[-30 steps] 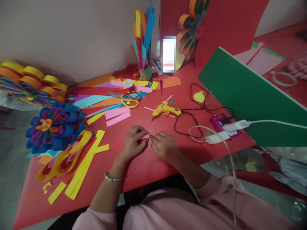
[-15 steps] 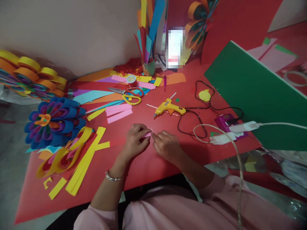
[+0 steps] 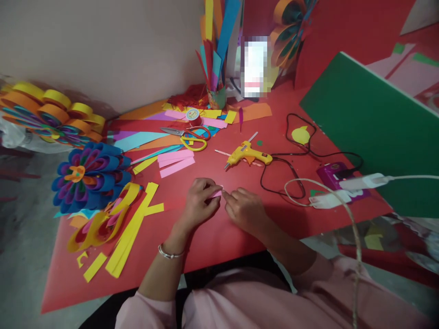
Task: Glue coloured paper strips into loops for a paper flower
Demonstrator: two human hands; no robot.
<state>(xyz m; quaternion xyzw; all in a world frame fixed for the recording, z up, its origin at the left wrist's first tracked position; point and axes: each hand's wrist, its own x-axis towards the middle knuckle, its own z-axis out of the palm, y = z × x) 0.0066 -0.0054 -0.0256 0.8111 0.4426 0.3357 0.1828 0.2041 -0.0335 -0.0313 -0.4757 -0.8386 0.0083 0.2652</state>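
Between my two hands, over the front middle of the red table, is a small pink paper strip [image 3: 216, 193]. My left hand [image 3: 201, 201] pinches it between thumb and fingers; most of it is hidden. My right hand [image 3: 244, 209] is closed, its fingertips at the strip's right end. Several pink paper strips [image 3: 175, 163] lie beyond my left hand. A yellow hot glue gun [image 3: 248, 154] rests on its side past my right hand, a pale glue stick poking out of its back.
Scissors [image 3: 194, 138] and a thread spool [image 3: 194, 118] lie among paper strips at the back. Paper flowers [image 3: 91, 176] and yellow strips [image 3: 132, 233] occupy the left. On the right, a cable [image 3: 350, 214] runs from a purple power strip [image 3: 331, 176] beside a green board [image 3: 370, 137].
The whole view has shifted a little, so everything appears slightly further right. Both hands stay at the pink paper strip with almost the same grip.
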